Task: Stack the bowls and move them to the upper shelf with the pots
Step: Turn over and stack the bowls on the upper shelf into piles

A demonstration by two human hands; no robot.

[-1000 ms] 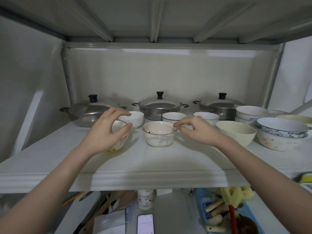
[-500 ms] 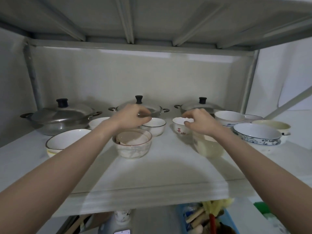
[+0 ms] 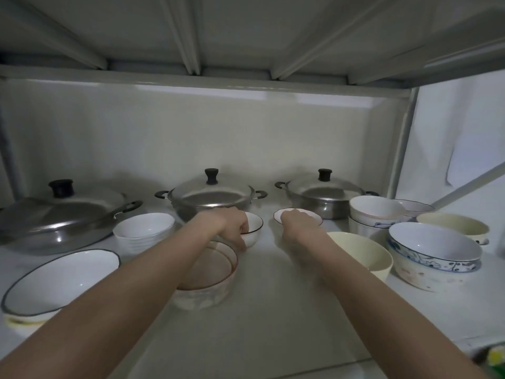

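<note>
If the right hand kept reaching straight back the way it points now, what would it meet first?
The right hand already sits at the small pink-rimmed bowl; beyond it, probably the right-hand lidded pot, though depth is unclear.

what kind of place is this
Probably a home kitchen storage rack. A white shelf under a metal frame holds three lidded steel pots along the back wall and many mismatched ceramic bowls in front.

Right hand (image 3: 296, 224) hides its fingers and the small bowl (image 3: 314, 218) front; grip indeterminate. Left pot (image 3: 54, 212) cut by frame edge.
</note>
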